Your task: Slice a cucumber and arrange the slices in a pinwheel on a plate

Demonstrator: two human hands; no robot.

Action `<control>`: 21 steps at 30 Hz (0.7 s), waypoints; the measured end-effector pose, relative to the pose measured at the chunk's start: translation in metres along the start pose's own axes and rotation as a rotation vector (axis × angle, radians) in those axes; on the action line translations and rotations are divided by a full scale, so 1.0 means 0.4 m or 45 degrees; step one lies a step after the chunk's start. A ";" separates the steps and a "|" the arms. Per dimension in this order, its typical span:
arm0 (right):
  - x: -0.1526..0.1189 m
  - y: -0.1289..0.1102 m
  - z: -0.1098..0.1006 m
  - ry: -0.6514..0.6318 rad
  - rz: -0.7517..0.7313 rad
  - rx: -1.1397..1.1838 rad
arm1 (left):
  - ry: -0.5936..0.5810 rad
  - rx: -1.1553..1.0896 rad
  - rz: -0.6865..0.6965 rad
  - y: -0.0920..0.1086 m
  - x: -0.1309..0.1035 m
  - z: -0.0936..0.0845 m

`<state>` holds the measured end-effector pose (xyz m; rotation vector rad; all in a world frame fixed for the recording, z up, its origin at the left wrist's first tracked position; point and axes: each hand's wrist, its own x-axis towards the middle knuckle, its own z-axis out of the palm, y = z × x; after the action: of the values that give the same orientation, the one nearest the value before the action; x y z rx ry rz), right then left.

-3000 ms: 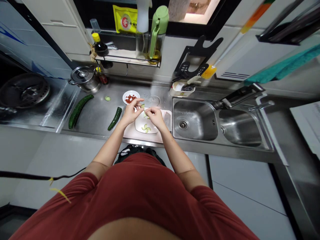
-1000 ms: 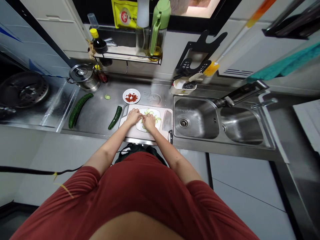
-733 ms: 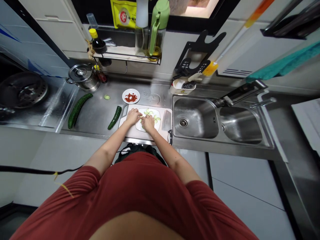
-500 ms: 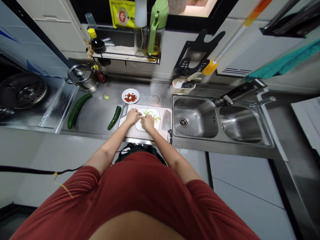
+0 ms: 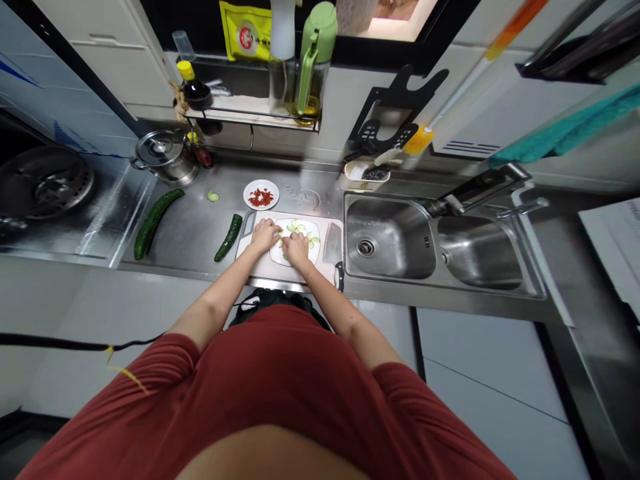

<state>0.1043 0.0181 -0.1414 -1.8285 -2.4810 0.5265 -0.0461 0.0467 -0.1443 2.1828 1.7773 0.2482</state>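
Thin cucumber slices (image 5: 313, 241) lie in curved groups on a white square plate (image 5: 313, 257). Under the plate is a pale cutting board (image 5: 270, 269). My left hand (image 5: 264, 236) is at the plate's left edge, fingers bent and drawn together; what they hold is hidden. Over the middle of the plate, my right hand (image 5: 296, 249) has its fingertips closed on a small cucumber slice, close to the left fingertips. A cleaver (image 5: 332, 241) rests on the board's right side. Left of the board lies a cut cucumber (image 5: 229, 238).
A round plate of chopped red pieces (image 5: 261, 205) stands behind the board. Further left are a whole cucumber (image 5: 156, 223), a cucumber end (image 5: 213, 197) and a lidded pot (image 5: 167, 159). A double sink (image 5: 393, 268) is on the right; a bottle shelf (image 5: 245, 105) hangs above.
The view has shifted slightly. Both hands stay over the plate, with only small finger movement; the other things keep their places.
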 end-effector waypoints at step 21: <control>0.016 0.007 0.023 0.074 -0.093 -0.074 | 0.042 0.042 -0.045 0.002 -0.022 0.010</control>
<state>0.1031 0.0224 -0.1522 -1.7377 -2.5392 0.3959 -0.0459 0.0376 -0.1471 2.1797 1.8490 0.2493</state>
